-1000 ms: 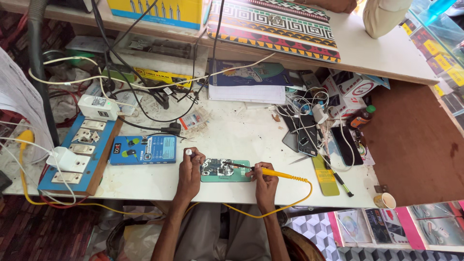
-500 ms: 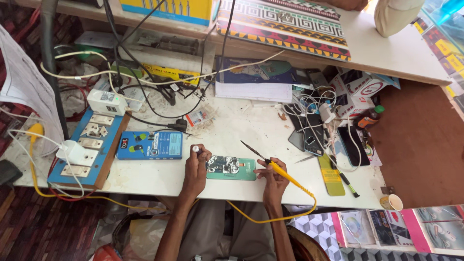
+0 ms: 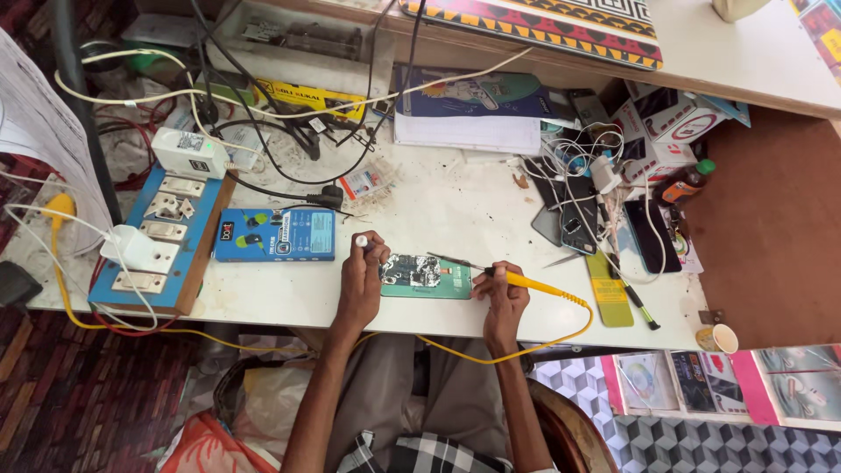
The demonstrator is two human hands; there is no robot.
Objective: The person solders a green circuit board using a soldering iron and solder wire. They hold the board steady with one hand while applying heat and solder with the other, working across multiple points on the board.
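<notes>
Since half a second earlier, my right hand had lowered the yellow-handled soldering iron onto the green opened circuit board. My left hand, at the board's left edge, steadied it, pinching a small white-capped item.

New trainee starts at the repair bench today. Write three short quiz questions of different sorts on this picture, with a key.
1. True or false: the right hand holds a yellow-handled soldering iron.
2. What lies between the two hands? A) a teacup B) an opened phone C) a stapler
3. Fill in: the left hand pinches a small ____ spool at its fingertips.

Key: 1 true. 2 B. 3 white; what is wound on it is too small to tell.
</notes>
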